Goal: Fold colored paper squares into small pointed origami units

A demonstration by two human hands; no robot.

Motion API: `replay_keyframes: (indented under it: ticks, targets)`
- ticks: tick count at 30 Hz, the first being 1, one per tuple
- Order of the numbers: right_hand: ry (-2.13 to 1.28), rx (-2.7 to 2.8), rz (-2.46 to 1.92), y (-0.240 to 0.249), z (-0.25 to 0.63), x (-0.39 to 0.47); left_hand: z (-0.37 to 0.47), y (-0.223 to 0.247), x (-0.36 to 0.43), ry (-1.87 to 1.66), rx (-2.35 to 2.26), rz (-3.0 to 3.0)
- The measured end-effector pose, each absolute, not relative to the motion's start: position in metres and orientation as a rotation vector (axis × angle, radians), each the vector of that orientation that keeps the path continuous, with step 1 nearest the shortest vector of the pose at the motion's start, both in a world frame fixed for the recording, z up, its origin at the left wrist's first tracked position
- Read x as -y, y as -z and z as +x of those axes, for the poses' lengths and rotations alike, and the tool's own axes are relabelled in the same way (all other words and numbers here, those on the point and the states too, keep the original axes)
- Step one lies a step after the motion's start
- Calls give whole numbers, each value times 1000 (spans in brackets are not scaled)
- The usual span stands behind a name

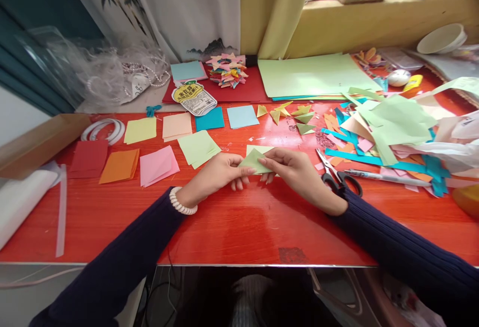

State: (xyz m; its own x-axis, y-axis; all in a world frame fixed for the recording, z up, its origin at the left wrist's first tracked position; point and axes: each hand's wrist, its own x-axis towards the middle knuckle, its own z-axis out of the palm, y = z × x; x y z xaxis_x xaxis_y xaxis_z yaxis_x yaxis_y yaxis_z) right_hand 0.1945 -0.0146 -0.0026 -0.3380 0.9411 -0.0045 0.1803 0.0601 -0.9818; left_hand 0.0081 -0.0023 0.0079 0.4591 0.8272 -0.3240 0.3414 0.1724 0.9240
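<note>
A light green paper (pixel 254 161), folded to a triangle-like shape, is pinched between both hands above the red table (pixel 239 227). My left hand (pixel 220 172) grips its left corner, thumb on top. On its right side, my right hand (pixel 292 170) presses with the thumb. Behind it lies a pale yellow-green sheet (pixel 258 148), partly hidden by the paper and fingers. A stack of light green squares (pixel 198 147) sits to the left of my left hand. Small folded yellow and green pieces (pixel 305 117) lie farther back. Scissors (pixel 333 172) rest beside my right wrist.
Colored paper squares (pixel 119 166) are laid out at left, near a roll of white tape (pixel 103 131). Paper scraps (pixel 396 122) and a pen (pixel 389 177) cover the right side. Large green sheets (pixel 314 75) and a folded-paper ornament (pixel 226 70) stand at the back.
</note>
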Motion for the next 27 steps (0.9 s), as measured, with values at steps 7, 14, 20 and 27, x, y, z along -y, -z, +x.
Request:
replay_keyframes:
  ticks: [7,14,20,27]
  targets:
    - [-1691,1191,-850,4,184,18,9,-12,6,-788,-1092,1298]
    - [-1782,1273,-934,1,178,26,20,-10,16,-853,-1034,1289]
    - [-1879,1080,-917,-1,179,25,23,-11,19,-848,-1051,1253]
    - [-1574,987,-1084,-3,201,6,14,-15,14,-901,-1111,1250]
